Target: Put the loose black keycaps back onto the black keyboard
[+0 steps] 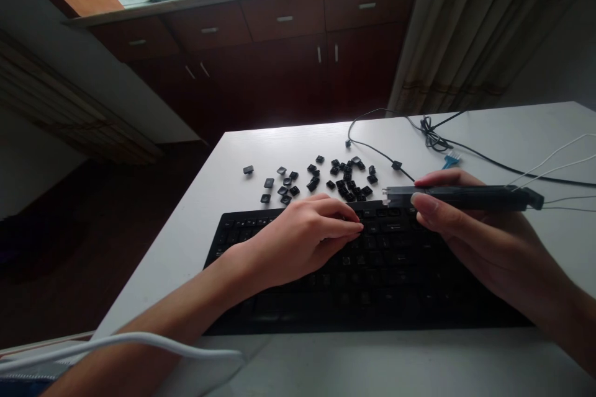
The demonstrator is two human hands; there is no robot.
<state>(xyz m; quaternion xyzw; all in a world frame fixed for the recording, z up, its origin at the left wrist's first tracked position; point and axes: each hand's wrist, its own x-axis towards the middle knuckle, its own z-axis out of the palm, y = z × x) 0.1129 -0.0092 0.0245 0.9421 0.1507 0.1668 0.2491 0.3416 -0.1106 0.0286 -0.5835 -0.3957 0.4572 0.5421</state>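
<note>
A black keyboard (279,316) lies on the white table, with bare spots among its keys where caps are off. Over its upper middle, my left hand (305,232) has thumb and fingertips pinched together; whatever is between them is too small or hidden to make out. My right hand (465,223) grips a dark keycap puller (475,198) between thumb and fingers, held level above the keyboard's upper right. Thin wire loops stick out of the puller's right end. Behind the keyboard lie several loose black keycaps (347,178), some upright, some turned over.
Past the right hand lies a small blue brush (451,160). A black cable (503,164) is bundled at the back right of the white table (181,236). A white cable (153,340) crosses my left forearm. Red-brown cabinets (279,74) stand beyond.
</note>
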